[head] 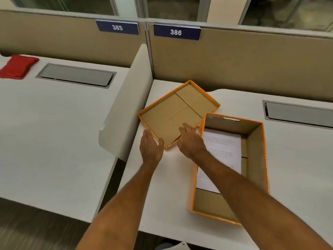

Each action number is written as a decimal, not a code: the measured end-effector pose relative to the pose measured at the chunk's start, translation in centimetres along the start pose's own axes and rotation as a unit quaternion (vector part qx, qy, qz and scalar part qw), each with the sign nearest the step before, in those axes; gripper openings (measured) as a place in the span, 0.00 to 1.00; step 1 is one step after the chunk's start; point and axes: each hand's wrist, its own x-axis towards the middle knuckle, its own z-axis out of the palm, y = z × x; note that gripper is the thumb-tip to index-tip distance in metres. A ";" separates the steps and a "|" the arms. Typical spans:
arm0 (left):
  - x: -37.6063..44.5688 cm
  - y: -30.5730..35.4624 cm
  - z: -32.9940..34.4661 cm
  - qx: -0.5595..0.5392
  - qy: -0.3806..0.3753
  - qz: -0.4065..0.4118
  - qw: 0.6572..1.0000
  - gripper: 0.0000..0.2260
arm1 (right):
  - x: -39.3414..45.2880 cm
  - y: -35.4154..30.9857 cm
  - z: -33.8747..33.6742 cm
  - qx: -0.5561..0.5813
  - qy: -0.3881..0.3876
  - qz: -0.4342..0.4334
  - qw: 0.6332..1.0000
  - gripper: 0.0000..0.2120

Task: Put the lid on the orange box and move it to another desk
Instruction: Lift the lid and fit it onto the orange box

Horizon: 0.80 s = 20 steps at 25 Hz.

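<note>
the upturned lid (173,112) is touched at its near corner by the left hand (151,147) and right hand (191,141), both unclenched; the orange box (255,159) is uncovered.

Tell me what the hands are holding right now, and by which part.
Both hands are at the near corner of the upturned orange cardboard lid: left hand against its outer left edge, right hand over the right rim. A closed grip cannot be confirmed.

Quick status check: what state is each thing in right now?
Lid: off the box, upside down on the desk.
Box: open, paper inside.
Left hand: open, at the lid's near corner.
Right hand: open, on the lid's edge.
</note>
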 end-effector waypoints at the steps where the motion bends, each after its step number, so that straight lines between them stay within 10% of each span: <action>1: 0.9 0.1 0.3 -0.038 -0.003 -0.027 0.999 0.32 | 0.8 -0.2 0.6 0.042 -0.015 0.036 0.998 0.25; 5: 4.6 0.5 1.5 -0.168 -0.037 -0.138 0.975 0.30 | 3.3 -1.2 2.2 0.228 -0.034 0.186 0.955 0.31; 11: 8.4 -0.9 3.3 -0.222 -0.028 -0.207 0.952 0.23 | 7.0 -0.3 5.1 0.474 0.012 0.431 0.768 0.26; 20: 9.4 -1.3 4.7 -0.238 0.008 -0.221 0.946 0.19 | 9.7 0.5 7.4 0.468 0.040 0.482 0.739 0.21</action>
